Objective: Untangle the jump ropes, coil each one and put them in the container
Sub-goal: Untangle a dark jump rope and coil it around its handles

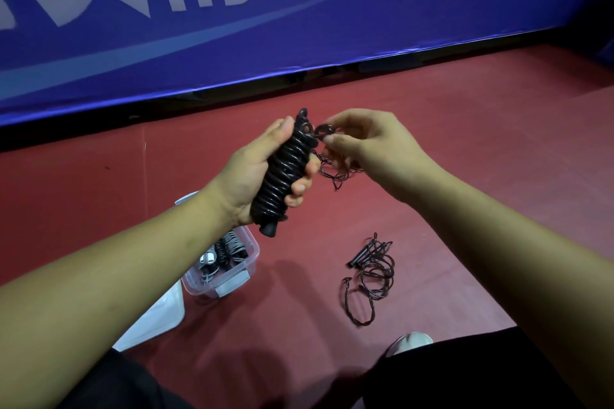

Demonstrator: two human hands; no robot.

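While the coil is clamped in the left hand, its thin, limp tail is pinched by the right hand; springy turns are probably best held mid-bundle.

The person's bare left hand is raised before the body, fingers and thumb curled round a black, tightly wound jump rope bundle. The bare right hand, just beside it, pinches the rope's loose end. Both forearms reach forward.
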